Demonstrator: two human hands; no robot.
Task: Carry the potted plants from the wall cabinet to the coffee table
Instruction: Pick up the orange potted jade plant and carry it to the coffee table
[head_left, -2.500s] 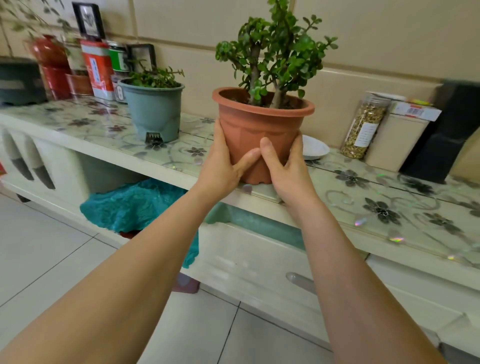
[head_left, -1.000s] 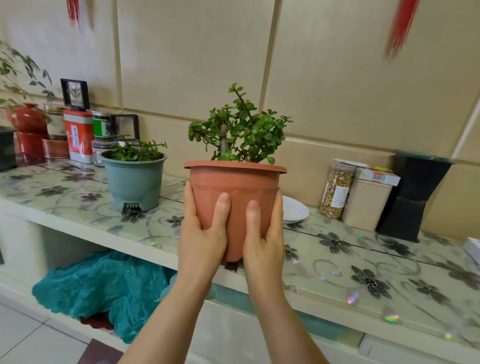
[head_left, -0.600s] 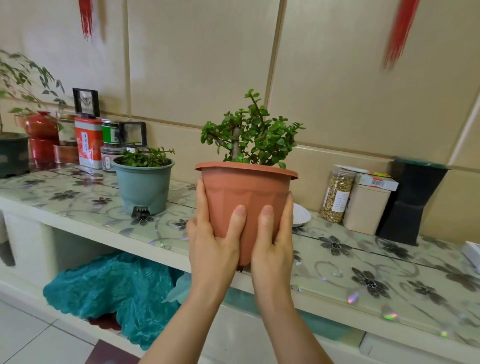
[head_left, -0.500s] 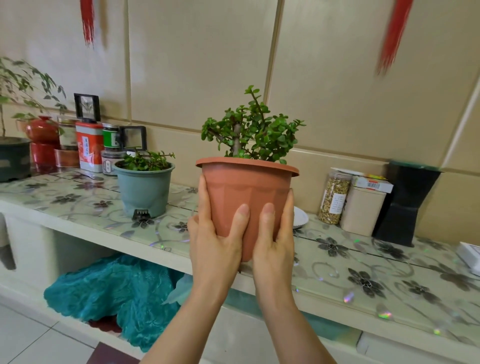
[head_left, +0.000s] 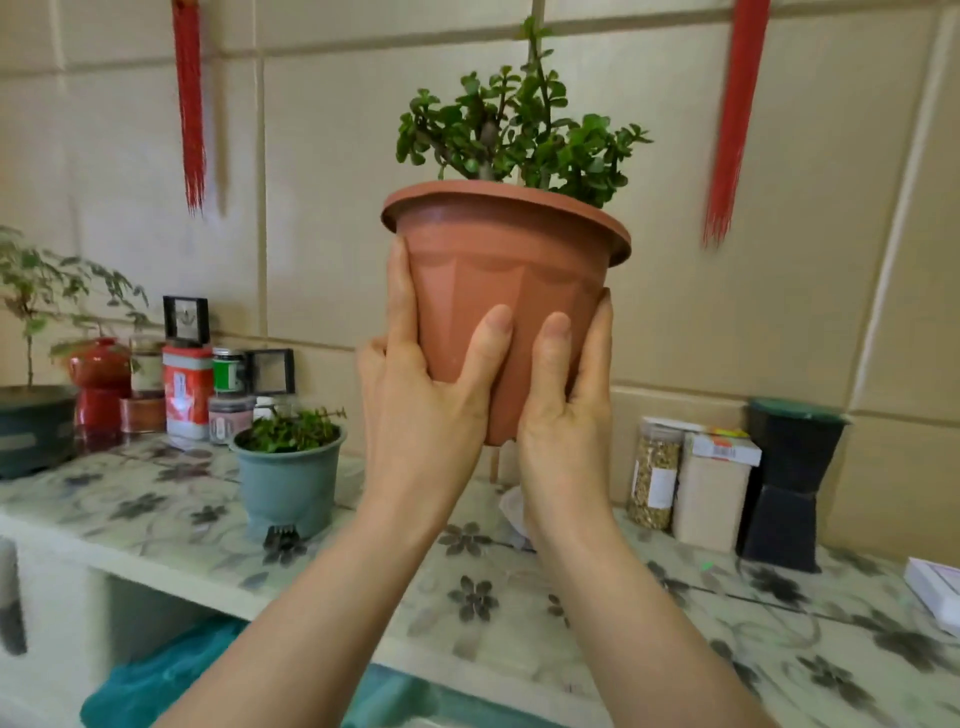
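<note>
The left hand (head_left: 421, 415) and right hand (head_left: 566, 431) grip the lower sides of a terracotta-coloured plastic pot (head_left: 506, 291) with a small-leaved green plant (head_left: 519, 135), thumbs pressed on its front, holding it high above the flower-patterned worktop (head_left: 727, 623).

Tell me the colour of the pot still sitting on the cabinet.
Muted blue-green pot, clearest in the head view, left of the hands.

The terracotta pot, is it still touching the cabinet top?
Apart. The head view shows the terracotta pot held in the left hand and right hand, its base clearly above the cabinet top.
</note>
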